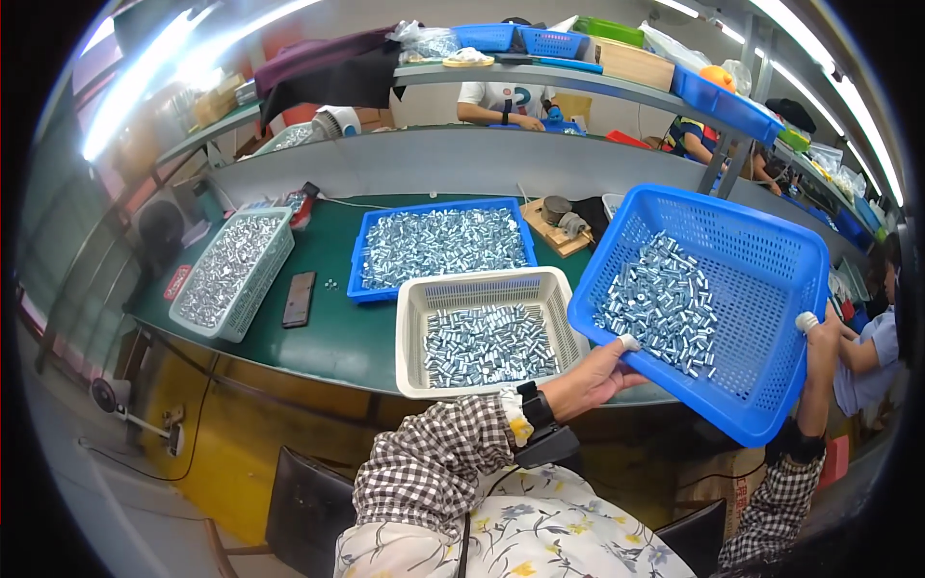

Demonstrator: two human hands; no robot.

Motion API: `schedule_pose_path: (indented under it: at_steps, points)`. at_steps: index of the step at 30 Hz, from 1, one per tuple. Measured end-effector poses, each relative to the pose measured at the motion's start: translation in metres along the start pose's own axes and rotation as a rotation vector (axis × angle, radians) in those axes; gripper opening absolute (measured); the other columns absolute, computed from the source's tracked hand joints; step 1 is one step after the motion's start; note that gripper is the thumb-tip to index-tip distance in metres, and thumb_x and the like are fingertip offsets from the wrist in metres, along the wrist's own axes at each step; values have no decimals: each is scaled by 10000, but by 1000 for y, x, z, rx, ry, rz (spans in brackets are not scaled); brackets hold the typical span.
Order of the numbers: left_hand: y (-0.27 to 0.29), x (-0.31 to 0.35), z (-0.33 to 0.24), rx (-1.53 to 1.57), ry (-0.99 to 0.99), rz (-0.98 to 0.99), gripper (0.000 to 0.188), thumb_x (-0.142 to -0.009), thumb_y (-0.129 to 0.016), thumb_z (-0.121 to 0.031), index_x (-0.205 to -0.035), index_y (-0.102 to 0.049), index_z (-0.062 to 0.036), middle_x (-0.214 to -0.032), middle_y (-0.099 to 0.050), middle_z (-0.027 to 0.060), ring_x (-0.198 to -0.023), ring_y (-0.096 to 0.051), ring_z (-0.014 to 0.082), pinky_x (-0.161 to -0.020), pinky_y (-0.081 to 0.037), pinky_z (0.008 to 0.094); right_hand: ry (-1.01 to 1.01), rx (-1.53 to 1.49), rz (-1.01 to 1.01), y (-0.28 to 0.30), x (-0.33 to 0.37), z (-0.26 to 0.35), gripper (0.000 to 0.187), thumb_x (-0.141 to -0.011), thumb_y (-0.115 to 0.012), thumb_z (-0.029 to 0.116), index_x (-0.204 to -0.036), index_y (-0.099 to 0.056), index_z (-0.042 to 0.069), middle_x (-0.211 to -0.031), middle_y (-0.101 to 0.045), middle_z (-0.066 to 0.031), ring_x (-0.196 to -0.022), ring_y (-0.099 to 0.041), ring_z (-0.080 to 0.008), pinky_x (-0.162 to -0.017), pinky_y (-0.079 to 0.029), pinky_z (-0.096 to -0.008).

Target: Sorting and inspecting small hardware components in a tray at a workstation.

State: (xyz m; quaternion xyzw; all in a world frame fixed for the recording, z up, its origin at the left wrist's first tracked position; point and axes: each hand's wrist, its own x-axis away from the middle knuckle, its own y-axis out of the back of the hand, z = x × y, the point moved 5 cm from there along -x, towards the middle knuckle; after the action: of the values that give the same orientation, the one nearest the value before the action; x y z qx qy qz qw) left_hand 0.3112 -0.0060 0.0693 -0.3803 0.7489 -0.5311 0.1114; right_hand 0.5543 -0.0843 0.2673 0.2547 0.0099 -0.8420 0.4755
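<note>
Tilted over the right end of the table, a blue plastic basket carries a pile of small silver metal sleeves heaped toward its left side. My left hand grips its near left rim, thumb over the edge and fingers beneath. On the right rim, my right hand is closed around the edge; white coverings show on both thumbs. Just left of the held basket stands a cream basket with similar metal pieces. Behind it lies a blue tray filled with silver pieces.
A pale basket of metal parts stands at the table's left, beside a phone. A wooden board with metal fixtures lies behind. A shelf with baskets crosses above. Co-workers sit beyond and at the right.
</note>
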Motion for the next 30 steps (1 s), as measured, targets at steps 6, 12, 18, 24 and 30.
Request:
schedule_pose_path:
  at_steps: [6,12,18,24,30]
  points:
    - [47,39,-25,39,-124,-68,171,-846,-550,-94,-981,-497,-4,-1025,-564,142,-966,-591,259,-837,-543,425,54,203,135,-76,-3,25,333,-747,-505,-42,-1074,-561,-70,-893,-643,-87,-737,-603,-137,-682,-496,-249]
    - [81,58,-33,131,-166,-93,116,-845,-566,-81,-925,-520,-11,-983,-585,124,-933,-608,243,-831,-551,406,115,46,273,-142,1,44,416,-746,-554,-37,-1159,-529,-74,-914,-648,-89,-779,-612,-139,-709,-496,-254]
    - [102,55,-25,238,-103,-70,108,-844,-582,-57,-932,-537,-12,-969,-606,102,-890,-625,208,-786,-562,358,242,181,352,-187,4,72,418,-778,-584,-18,-1185,-511,-79,-947,-643,-84,-807,-601,-120,-738,-489,-242]
    - [115,45,-21,300,-91,-59,125,-849,-583,-73,-949,-542,-11,-952,-620,93,-853,-637,209,-773,-566,356,288,316,403,-209,1,79,465,-782,-591,-28,-1232,-483,-72,-965,-642,-84,-836,-598,-115,-766,-483,-247]
    - [101,43,-34,294,-133,8,108,-870,-574,-106,-951,-561,-35,-945,-639,84,-870,-644,192,-772,-574,337,328,335,411,-215,-20,78,476,-784,-580,-38,-1246,-472,-68,-976,-639,-80,-842,-596,-113,-774,-477,-241]
